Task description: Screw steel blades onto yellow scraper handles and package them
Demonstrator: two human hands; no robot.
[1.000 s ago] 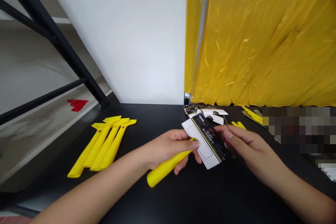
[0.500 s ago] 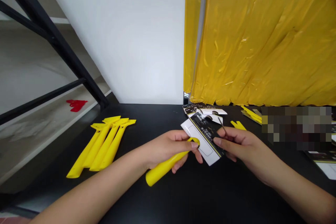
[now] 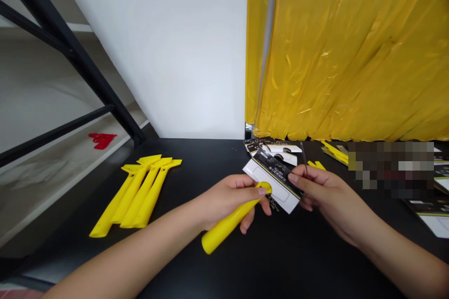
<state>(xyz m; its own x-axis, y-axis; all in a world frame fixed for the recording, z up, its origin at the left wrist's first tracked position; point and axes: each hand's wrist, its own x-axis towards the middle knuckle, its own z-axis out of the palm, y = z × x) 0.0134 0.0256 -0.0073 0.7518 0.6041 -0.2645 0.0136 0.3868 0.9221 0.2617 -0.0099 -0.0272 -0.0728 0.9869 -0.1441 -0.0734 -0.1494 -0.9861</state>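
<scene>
My left hand (image 3: 233, 198) is closed around a yellow plastic scraper (image 3: 224, 231), its wide handle end pointing down toward me. The scraper's far end meets a black-and-white printed packaging card (image 3: 280, 186), and yellow shows at the card's round cutout beneath my left thumb. My right hand (image 3: 321, 187) pinches the card's right edge between thumb and fingers. A thin metal rod (image 3: 303, 156) sticks up from behind the right fingers; its lower end is hidden. The scraper's head is hidden behind the card.
Several yellow scrapers (image 3: 140, 191) lie side by side at the left of the black table (image 3: 175, 261). Printed cards (image 3: 287, 148) lie behind my hands. More yellow pieces (image 3: 336, 153) and cards (image 3: 437, 224) are at the right, beside a blurred patch. Yellow sheeting (image 3: 351, 56) hangs behind.
The scraper and card have shifted slightly right, and the card has turned a little. My right hand has moved a bit right, and the rod now stands more upright.
</scene>
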